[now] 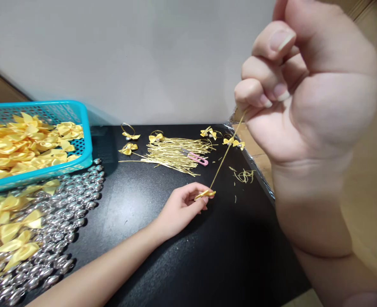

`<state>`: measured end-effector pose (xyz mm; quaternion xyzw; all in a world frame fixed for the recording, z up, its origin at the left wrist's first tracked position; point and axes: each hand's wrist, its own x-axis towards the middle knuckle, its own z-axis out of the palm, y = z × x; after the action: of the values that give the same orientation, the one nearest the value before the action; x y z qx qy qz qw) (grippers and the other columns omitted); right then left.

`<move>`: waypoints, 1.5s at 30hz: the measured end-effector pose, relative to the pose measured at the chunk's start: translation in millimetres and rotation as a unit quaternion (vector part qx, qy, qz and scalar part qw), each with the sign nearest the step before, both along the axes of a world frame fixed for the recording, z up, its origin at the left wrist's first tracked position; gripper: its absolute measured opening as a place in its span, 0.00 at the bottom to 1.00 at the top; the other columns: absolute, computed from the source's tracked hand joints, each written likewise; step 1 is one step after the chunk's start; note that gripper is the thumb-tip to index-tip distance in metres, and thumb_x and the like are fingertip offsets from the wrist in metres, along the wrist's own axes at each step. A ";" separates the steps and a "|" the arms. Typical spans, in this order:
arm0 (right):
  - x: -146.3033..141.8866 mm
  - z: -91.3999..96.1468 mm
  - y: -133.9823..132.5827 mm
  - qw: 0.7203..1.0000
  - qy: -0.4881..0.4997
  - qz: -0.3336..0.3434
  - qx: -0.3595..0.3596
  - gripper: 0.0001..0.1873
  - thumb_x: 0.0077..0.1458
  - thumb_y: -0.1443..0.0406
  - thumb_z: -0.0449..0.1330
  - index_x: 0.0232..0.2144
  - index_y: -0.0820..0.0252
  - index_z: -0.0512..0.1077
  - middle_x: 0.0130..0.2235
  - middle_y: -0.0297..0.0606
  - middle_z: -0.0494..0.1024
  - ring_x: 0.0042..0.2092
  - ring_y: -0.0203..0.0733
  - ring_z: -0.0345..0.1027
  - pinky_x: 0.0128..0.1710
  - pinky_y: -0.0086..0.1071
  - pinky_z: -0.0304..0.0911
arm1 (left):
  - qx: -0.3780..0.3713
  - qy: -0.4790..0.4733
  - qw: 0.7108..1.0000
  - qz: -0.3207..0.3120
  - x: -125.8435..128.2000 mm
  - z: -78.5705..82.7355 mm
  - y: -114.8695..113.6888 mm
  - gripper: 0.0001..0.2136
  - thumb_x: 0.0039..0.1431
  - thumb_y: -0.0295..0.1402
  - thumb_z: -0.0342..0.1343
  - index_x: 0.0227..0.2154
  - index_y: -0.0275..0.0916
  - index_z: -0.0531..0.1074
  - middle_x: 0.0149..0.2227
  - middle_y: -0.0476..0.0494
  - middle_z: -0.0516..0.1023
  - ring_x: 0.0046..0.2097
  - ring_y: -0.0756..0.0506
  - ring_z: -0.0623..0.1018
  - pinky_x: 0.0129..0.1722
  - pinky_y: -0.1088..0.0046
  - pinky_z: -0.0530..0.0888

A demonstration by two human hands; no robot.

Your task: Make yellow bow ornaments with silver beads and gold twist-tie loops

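My left hand (184,207) rests on the black table (182,264) and pinches a small yellow ribbon bow (205,194) between its fingertips. A thin gold cord (227,149) runs taut from the bow up to my right hand (306,89). That hand is raised close to the camera, its fingers closed in a fist around the cord's upper end.
A turquoise basket (79,157) holds many yellow bows at the left. Silver oval beads (76,200) and loose bows lie in front of it. A bundle of gold cords (172,153), a pink clip (198,158), finished bows (129,136) and cord scraps (244,175) lie further back.
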<state>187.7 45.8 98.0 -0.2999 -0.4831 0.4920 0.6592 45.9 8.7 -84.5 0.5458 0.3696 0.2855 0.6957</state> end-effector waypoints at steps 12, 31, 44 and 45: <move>-2.0 2.0 1.4 1.000 0.006 0.007 0.013 0.23 0.63 0.57 0.53 0.18 0.59 0.56 0.23 0.24 0.59 0.19 0.22 0.40 0.15 0.16 0.52 | -0.076 -0.070 0.994 0.020 1.3 0.6 2.6 0.14 0.58 0.42 0.58 0.38 0.36 0.76 0.35 0.42 0.81 0.31 0.50 0.78 0.30 0.75 0.73; 9.8 -0.2 18.2 0.998 0.057 -0.020 0.005 0.21 0.66 0.70 0.45 0.19 0.61 0.59 0.21 0.25 0.59 0.17 0.22 0.39 0.12 0.16 0.49 | 0.038 -0.075 0.994 0.071 -8.3 -5.3 -1.2 0.15 0.61 0.37 0.56 0.49 0.43 0.75 0.25 0.49 0.79 0.27 0.50 0.76 0.28 0.75 0.73; 17.5 -5.5 30.1 0.995 0.068 -0.061 -0.026 0.22 0.68 0.66 0.43 0.23 0.59 0.67 0.20 0.22 0.56 0.14 0.20 0.41 0.10 0.16 0.46 | -0.045 -0.084 0.995 0.026 -2.4 0.4 -3.9 0.13 0.48 0.30 0.66 0.39 0.37 0.78 0.31 0.48 0.81 0.29 0.52 0.78 0.33 0.76 0.75; 18.5 -6.7 30.9 0.995 0.071 -0.064 -0.026 0.22 0.68 0.66 0.43 0.23 0.59 0.67 0.20 0.22 0.56 0.14 0.20 0.41 0.10 0.16 0.46 | -0.053 -0.082 0.995 0.028 -2.2 0.1 -4.3 0.14 0.46 0.29 0.67 0.39 0.37 0.79 0.32 0.48 0.81 0.30 0.53 0.77 0.33 0.77 0.74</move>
<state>206.2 76.7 91.2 -0.3115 -0.4019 0.4809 0.7142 43.7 4.4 -84.4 0.4721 0.3411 0.3284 0.7436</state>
